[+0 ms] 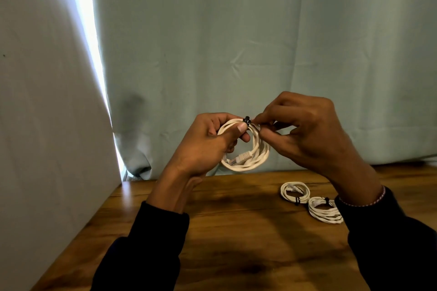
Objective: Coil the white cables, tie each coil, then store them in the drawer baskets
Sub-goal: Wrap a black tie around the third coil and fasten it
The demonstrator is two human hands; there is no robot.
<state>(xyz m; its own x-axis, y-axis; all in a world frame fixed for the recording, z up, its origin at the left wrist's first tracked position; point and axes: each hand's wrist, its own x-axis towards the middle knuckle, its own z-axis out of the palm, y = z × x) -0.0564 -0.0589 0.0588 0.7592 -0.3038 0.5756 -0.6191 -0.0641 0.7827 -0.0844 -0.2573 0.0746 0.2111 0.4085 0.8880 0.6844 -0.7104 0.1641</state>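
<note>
Fingers (257, 121) pinching black tie (246, 120)

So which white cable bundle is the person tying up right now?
Look above the back edge of the brown wooden table, in front of the pale green curtain. There the left hand grips a round coil of white cable while the right hand pinches the small black tie on its top. The two other tied white coils lie on the table; this one is in the air.

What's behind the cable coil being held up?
Behind the held coil hangs a pale green curtain, reaching the wooden table. Whatever lies beyond the curtain is covered.
</note>
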